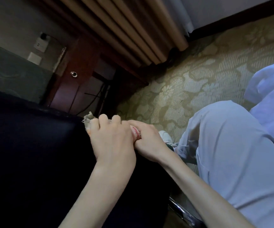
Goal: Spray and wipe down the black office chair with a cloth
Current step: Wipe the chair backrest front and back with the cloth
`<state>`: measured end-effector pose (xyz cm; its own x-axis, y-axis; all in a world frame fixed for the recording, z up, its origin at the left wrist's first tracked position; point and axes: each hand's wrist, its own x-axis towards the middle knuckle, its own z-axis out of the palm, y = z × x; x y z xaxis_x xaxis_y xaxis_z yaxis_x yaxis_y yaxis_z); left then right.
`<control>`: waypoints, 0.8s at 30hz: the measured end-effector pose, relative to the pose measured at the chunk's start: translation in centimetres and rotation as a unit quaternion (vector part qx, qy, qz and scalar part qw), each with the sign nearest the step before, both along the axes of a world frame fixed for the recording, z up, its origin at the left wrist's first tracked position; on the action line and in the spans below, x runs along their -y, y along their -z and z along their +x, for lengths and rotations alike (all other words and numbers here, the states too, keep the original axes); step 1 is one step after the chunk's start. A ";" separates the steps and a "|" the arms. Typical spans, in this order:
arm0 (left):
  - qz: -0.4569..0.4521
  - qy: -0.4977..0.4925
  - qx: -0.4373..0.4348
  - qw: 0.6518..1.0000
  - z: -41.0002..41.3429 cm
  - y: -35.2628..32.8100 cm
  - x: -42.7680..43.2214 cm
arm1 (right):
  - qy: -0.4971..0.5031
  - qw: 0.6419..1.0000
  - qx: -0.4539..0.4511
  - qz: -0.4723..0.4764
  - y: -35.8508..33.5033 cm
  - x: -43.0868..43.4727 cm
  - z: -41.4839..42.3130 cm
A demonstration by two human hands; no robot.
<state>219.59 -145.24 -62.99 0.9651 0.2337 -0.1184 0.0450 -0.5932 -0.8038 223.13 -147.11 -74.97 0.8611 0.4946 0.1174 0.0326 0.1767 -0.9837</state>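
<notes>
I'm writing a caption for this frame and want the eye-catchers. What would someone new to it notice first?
The two hands meeting at centre: the left hand bunches a beige cloth against the edge of the black chair, and the right hand presses up against it, closed around something pinkish that is mostly hidden. Around them, the patterned carpet spreads to the right, and pale blue trousers fill the lower right.

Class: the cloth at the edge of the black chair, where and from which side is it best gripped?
Grip the bunched middle of the cloth from above. Only a frayed corner pokes out past the left hand, which already covers it against the chair, so a top grip probably keeps it pressed flat.
</notes>
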 end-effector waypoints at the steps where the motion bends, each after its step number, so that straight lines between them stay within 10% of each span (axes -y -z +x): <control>1: -0.007 0.014 0.019 1.000 -0.5 -2.3 -0.1 | -0.010 0.999 0.028 0.015 -1.7 0.0 0.2; 10: 0.012 0.083 0.129 0.988 -3.7 -6.1 -0.9 | 0.037 0.988 0.093 0.120 -4.4 -0.8 -1.2; 24: 0.022 0.054 -0.080 0.995 -2.8 8.2 -2.0 | 0.154 0.981 -0.113 0.015 7.1 -0.9 -4.4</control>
